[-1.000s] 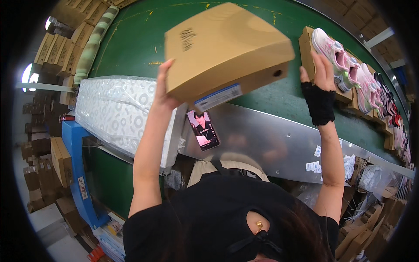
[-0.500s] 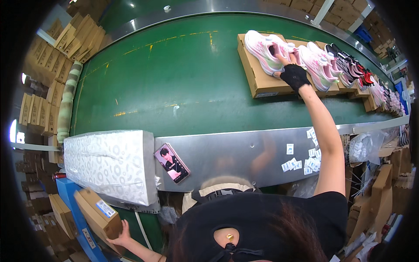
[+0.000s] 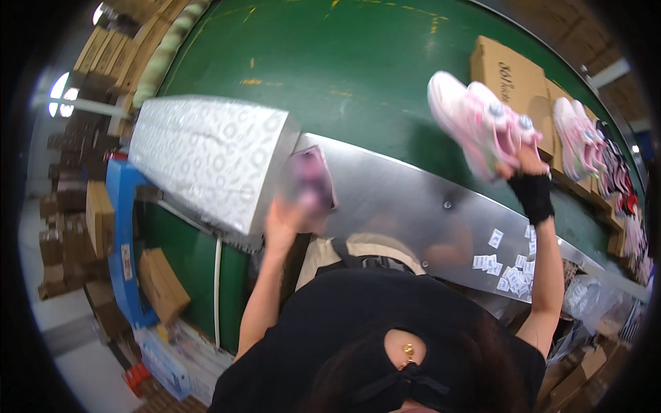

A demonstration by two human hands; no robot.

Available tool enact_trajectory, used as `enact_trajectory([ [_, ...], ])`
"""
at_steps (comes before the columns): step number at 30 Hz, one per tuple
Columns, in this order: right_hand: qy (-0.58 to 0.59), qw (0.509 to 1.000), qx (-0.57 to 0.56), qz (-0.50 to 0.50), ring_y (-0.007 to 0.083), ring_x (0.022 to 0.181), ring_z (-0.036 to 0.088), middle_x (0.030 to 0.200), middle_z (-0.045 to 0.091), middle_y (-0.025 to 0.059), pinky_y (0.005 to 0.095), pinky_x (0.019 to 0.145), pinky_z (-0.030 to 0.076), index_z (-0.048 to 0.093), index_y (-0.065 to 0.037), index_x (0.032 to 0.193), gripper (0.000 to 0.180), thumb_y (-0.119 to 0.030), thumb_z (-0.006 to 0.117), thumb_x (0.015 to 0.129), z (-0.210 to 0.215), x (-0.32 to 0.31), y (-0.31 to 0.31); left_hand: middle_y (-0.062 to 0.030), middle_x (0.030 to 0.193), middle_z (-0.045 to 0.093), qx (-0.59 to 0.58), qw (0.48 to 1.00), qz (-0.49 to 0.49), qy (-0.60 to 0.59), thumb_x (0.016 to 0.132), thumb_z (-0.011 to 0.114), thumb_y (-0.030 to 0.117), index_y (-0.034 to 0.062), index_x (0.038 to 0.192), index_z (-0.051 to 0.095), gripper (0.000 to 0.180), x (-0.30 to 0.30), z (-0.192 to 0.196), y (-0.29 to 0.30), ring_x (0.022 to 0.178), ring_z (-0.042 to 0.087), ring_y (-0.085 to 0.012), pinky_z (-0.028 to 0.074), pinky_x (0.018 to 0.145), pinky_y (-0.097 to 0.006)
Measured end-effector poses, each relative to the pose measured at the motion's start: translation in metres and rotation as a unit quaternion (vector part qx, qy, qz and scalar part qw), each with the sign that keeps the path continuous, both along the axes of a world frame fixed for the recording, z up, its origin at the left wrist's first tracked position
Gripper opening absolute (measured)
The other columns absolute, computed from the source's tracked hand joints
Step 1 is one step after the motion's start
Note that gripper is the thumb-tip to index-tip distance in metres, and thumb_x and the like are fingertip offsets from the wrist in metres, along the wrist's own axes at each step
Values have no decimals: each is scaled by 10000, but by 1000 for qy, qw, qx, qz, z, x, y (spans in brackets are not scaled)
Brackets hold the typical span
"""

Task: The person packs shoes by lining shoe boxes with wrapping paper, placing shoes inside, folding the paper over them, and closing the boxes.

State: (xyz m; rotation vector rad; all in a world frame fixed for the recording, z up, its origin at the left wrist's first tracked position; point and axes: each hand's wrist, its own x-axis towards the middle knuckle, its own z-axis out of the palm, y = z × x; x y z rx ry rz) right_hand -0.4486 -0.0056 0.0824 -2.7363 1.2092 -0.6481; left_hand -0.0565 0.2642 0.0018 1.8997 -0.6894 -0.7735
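Gripping curved pink shoes (round-dialled), the right hand hovers.

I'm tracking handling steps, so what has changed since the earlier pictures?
The left hand has carried the closed shoebox to the lower left, let go, and come back near the phone. The right hand has taken the pink-and-white shoes off their cardboard box, toward the person. The patterned white stack stays beside the phone.
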Motion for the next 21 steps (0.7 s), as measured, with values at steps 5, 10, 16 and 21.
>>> enact_trajectory([
  [5, 80, 991, 40, 102, 302, 758, 590, 1042, 538, 162, 360, 617, 486, 535, -54, 1076, 561, -257, 739, 595, -12, 16, 101, -276, 1186, 377, 223, 912, -42, -342, 588, 695, 540, -110, 1285, 187, 1080, -36, -30, -25, 1096, 374, -388, 316, 919, -432],
  [10, 106, 967, 121, 200, 298, 626, 589, 1070, 530, 237, 359, 533, 481, 519, -38, 747, 343, -247, 741, 591, -52, 20, 147, -258, 1186, 366, 271, 901, -47, -336, 573, 710, 497, -95, 1301, 138, 1099, -33, -41, -37, 1108, 354, -385, 287, 936, -456],
  [16, 36, 917, 361, 164, 289, 702, 585, 771, 601, 102, 344, 629, 469, 587, -74, 835, 235, -217, 684, 675, 8, 32, 97, -263, 1130, 385, 188, 895, -102, -391, 568, 719, 423, -97, 1302, 130, 1075, 3, -48, -12, 1044, 397, -396, 306, 929, -454],
  [21, 169, 977, 76, -104, 352, 1091, 453, 1334, 299, 147, 399, 867, 412, 370, -79, 1236, 650, -112, 649, 650, -56, 61, -42, -267, 1183, 362, 199, 889, -52, -408, 608, 712, 419, -61, 1313, 160, 1017, -8, -35, 5, 1094, 374, -401, 302, 935, -459],
])
